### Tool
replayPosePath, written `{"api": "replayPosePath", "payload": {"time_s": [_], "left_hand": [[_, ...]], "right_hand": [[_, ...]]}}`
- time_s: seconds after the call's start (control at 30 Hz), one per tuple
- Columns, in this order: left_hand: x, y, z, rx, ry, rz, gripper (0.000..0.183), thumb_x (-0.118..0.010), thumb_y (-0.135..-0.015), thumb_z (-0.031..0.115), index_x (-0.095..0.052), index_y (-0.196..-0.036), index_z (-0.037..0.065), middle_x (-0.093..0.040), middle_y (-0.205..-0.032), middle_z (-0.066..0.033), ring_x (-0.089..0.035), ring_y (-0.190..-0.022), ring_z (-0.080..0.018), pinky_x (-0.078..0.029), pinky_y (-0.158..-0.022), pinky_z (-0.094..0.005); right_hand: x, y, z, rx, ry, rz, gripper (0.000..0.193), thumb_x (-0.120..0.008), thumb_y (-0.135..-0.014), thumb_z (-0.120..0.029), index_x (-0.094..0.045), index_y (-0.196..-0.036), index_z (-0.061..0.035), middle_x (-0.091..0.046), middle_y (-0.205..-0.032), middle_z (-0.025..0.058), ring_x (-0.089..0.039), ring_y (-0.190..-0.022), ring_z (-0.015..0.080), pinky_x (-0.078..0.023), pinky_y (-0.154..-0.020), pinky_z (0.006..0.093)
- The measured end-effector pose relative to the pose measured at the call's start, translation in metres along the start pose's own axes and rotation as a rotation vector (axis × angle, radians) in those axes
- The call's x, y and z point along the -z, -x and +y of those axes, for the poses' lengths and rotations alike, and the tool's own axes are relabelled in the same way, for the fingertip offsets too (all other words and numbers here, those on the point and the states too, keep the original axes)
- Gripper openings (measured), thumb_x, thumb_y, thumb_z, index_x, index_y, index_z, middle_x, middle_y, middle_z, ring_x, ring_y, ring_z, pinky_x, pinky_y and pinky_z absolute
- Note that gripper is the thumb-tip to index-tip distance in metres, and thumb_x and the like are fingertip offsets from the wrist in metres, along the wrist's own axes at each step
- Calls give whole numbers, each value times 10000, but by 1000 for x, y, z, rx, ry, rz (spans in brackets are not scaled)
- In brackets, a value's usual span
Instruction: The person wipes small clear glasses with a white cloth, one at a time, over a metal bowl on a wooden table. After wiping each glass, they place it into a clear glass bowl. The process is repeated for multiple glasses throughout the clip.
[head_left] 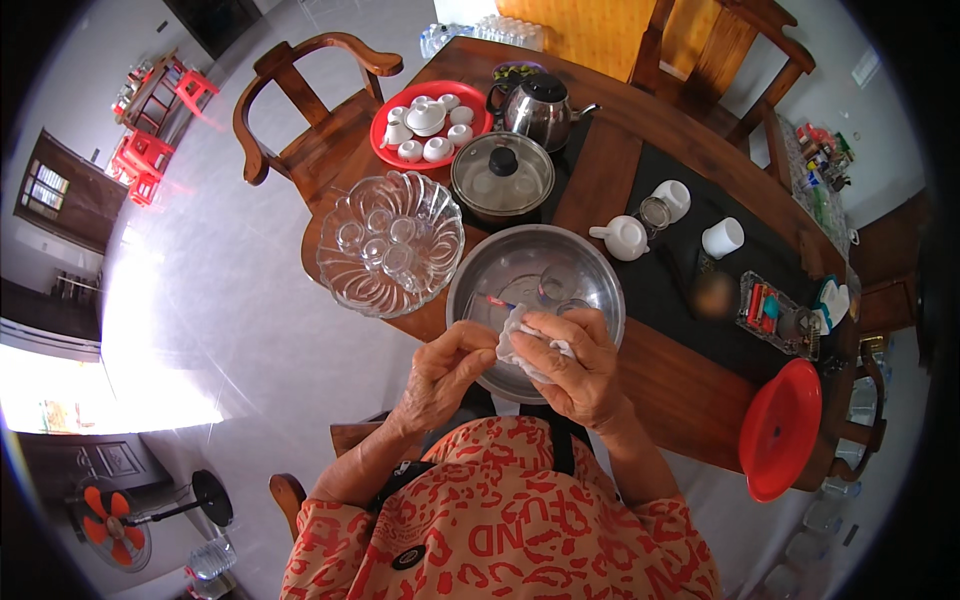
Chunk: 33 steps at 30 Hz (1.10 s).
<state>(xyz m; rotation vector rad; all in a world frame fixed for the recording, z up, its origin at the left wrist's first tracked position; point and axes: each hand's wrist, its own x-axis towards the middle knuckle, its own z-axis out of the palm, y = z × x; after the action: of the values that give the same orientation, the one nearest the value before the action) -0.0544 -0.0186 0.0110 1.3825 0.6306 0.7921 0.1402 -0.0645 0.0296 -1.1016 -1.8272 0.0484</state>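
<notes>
Above the near side of a steel basin (pixel 612 285), both my hands are raised close together. My right hand (pixel 585 370) is closed on a crumpled white cloth (pixel 512 350), which may be tissue. Beside it, my left hand (pixel 440 370) has its fingers curled in a pinch at the cloth's left edge; what they hold, if anything, cannot be made out. Inside the basin lie small clear glasses (pixel 552 286). A thin red and blue item (pixel 497 301) shows just beyond the cloth, partly covered by it.
Left of the basin, a fluted glass bowl (pixel 340 268) holds several small glasses. Behind stand a lidded pot (pixel 480 185), a kettle (pixel 540 112) and a red tray (pixel 383 120) of white teaware. To the right are a white teapot (pixel 626 238), a mug (pixel 722 238) and a red basin (pixel 780 430).
</notes>
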Motion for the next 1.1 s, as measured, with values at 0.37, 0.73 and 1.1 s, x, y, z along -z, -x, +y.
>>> {"api": "replayPosePath", "payload": {"time_s": [0.37, 0.73, 1.1], "left_hand": [[-2, -2, 12, -100, 136, -69, 149, -556, -944, 135, -596, -931, -8, -600, -962, -81, -543, -901, -148, -432, -819, -284], [-9, 2, 5, -22, 115, -22, 163, -559, -948, 164, -611, -943, 9, -603, -954, -47, -516, -852, -80, -429, -756, -233], [-9, 21, 13, -69, 18, -98, 137, -559, -944, 133, -592, -985, 7, -593, -951, -40, -554, -881, -95, -459, -795, -253]], "right_hand": [[2, 3, 21, -720, -534, 10, 207, -513, -959, -186, -602, -950, 1, -589, -779, 42, -525, -695, 84, -436, -639, 234], [-9, 17, 5, -683, -947, 271, 307, -524, -926, -127, -490, -1214, -27, -523, -1169, 107, -526, -1043, 166, -460, -856, 285], [17, 28, -5, -658, -772, -126, 285, -547, -898, -13, -580, -1179, -48, -542, -1214, 109, -573, -1001, 142, -489, -836, 251]]}}
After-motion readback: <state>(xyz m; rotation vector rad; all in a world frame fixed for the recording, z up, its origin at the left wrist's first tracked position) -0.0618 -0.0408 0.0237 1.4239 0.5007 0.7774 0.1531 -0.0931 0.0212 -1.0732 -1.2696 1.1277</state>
